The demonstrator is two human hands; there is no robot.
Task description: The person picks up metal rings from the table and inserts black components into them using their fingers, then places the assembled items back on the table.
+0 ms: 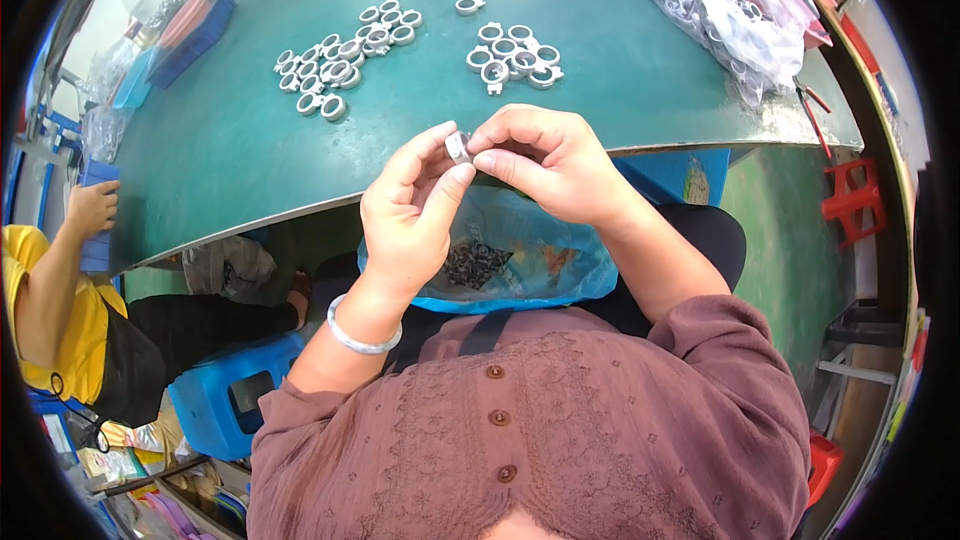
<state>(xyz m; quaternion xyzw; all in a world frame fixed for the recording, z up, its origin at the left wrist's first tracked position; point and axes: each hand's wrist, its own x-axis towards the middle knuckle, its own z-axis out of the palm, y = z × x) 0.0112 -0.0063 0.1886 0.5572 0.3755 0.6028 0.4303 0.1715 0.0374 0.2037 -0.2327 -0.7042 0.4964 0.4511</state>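
Observation:
Near the front edge of the green table [270,175], both my hands meet at one small metal ring clamp [457,148]. My left hand [412,202] pinches it between thumb and fingers. From the other side, the thumb and forefinger of my right hand [545,162] close on the clamp's right edge. Its far side is hidden by my fingers. Beyond my hands lie two loose groups of similar metal rings, a larger left group [340,62] and a right group [515,62]. A single ring [468,6] lies apart, above the right group.
A blue plastic-lined container [560,285] with dark small parts sits at my lap. Clear bags of rings [725,5] stand at the table's far right, near red-handled pliers [815,115]. Blue bins [195,40] line the left side. A person in yellow [65,310] sits at left by a blue stool [235,390].

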